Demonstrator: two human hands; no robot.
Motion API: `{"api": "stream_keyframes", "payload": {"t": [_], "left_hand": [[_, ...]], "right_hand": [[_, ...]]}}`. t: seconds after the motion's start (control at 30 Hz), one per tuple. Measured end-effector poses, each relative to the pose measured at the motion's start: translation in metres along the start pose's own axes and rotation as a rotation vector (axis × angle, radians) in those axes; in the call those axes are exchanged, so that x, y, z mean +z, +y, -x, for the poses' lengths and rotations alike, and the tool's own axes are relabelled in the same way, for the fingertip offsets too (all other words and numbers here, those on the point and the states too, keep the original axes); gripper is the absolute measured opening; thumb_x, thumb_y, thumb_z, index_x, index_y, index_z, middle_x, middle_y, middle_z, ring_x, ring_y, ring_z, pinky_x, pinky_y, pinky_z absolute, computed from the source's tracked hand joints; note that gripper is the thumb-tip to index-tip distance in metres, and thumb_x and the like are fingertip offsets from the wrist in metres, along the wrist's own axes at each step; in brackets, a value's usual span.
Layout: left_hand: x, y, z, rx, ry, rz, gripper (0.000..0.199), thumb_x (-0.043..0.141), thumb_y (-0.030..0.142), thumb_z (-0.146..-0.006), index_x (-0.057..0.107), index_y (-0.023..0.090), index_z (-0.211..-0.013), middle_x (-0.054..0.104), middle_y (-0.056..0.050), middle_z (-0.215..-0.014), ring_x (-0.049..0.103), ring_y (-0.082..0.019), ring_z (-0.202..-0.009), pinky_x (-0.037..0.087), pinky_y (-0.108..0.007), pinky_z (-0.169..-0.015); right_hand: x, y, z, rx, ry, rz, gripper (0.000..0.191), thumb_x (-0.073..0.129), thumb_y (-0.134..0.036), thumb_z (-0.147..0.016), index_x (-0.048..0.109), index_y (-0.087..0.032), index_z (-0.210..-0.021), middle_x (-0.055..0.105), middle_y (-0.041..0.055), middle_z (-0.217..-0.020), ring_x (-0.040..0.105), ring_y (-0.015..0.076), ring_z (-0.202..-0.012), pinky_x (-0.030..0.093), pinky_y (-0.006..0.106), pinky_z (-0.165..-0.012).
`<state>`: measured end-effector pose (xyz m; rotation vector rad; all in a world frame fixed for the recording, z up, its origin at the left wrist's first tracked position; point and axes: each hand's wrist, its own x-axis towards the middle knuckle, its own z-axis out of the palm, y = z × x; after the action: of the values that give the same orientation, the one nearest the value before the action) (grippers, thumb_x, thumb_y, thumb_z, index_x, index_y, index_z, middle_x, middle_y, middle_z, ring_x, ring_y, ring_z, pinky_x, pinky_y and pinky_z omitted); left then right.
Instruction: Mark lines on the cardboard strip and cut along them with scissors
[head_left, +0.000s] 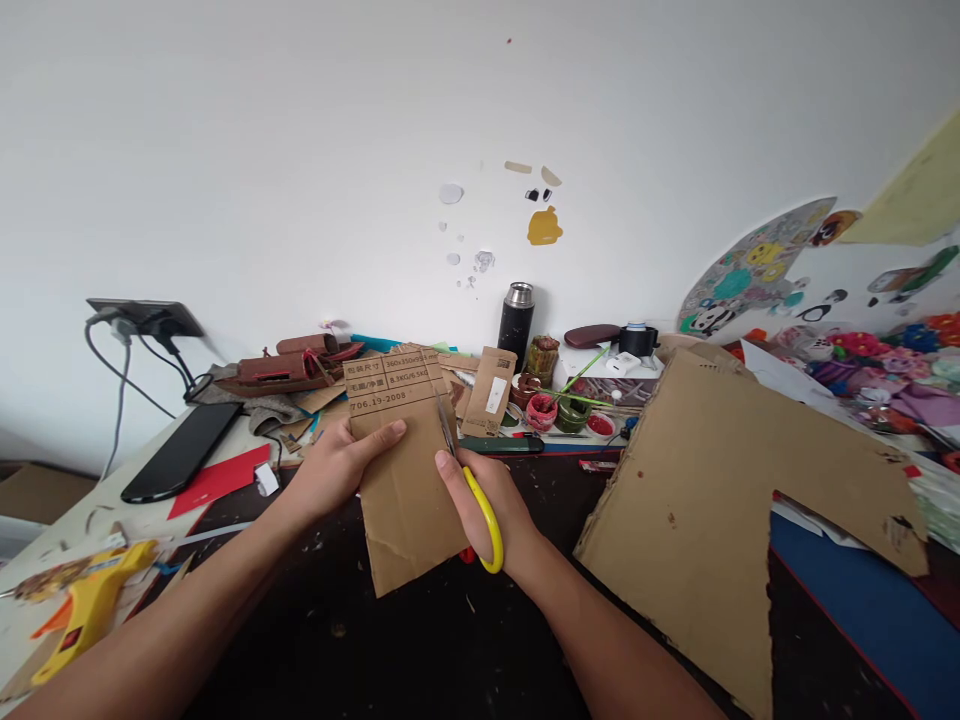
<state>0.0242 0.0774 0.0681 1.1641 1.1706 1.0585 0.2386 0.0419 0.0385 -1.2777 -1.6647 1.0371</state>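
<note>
My left hand [349, 460] grips a printed piece of cardboard [411, 500] by its left edge, thumb on top and the other fingers hidden behind it. The piece is held up over the dark table mat, with black lettering across its upper part. In my right hand [491, 510] is a pair of scissors [486, 515] with a yellow handle loop, and a bit of red shows below. Their blades point up and away along the right side of the cardboard; how far they are apart is hard to make out.
A large cut cardboard sheet [690, 500] lies at the right. On the left are a yellow glue gun [97, 600], a black flat object [182, 452] and red paper [217, 480]. Paint jars [541, 410] and a black thermos [516, 325] stand near the wall.
</note>
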Motion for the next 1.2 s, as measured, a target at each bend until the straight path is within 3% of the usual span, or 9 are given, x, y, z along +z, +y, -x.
{"api": "stream_keyframes", "payload": {"t": [0.6,1.2], "left_hand": [[0.0010,-0.0017,-0.0016,-0.037,-0.015,0.041,0.063,0.094,0.060,-0.081,0.080,0.019,-0.126,0.084,-0.015,-0.125,0.084,-0.036,-0.098,0.069,-0.040,-0.078],[0.0084,-0.0006,0.0001,0.009,0.024,0.015,0.076,0.093,0.070,-0.074,0.078,0.019,-0.128,0.084,-0.018,-0.126,0.083,-0.041,-0.104,0.070,-0.050,-0.088]], "right_hand": [[0.0022,-0.0008,0.0001,0.015,-0.001,0.000,0.055,0.043,-0.066,-0.111,0.049,-0.024,-0.075,0.060,0.0011,-0.073,0.053,0.0190,-0.069,0.036,0.031,-0.065],[0.0053,0.0010,0.0021,0.036,0.017,-0.001,0.057,0.043,-0.068,-0.110,0.048,-0.024,-0.074,0.058,0.0004,-0.070,0.051,0.0182,-0.067,0.035,0.030,-0.063]]}}
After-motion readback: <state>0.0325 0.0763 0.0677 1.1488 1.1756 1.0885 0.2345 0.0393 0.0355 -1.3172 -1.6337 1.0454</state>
